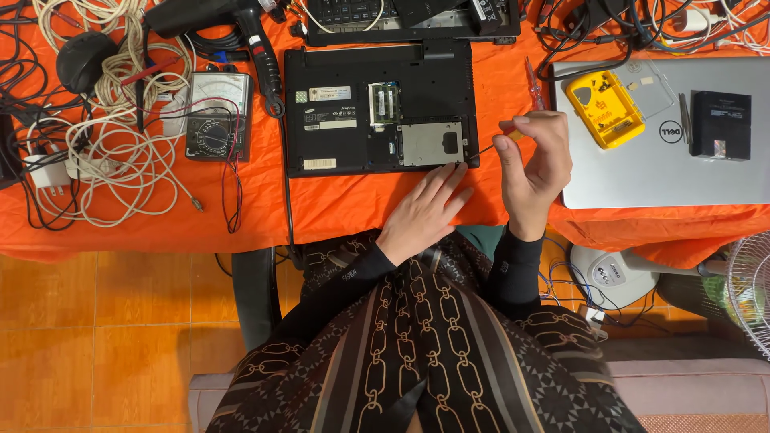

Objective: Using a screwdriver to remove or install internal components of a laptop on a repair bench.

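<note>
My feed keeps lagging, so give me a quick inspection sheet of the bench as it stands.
Surface: orange cloth over the table.
Job's things: black laptop upside down, bottom panel off; thin screwdriver pointed at its right edge.
Clutter: meter, yellow parts box on silver laptop, heat gun.
Hands: left hand flat at laptop's front edge; right hand pinches screwdriver.
Cables: white cords coiled left.
Surroundings: tiled floor, fan.

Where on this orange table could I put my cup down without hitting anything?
Bare cloth lies between the meter and the open black laptop, and along the front edge below them. The left end, heaped with cables, and the back edge are crowded.
</note>
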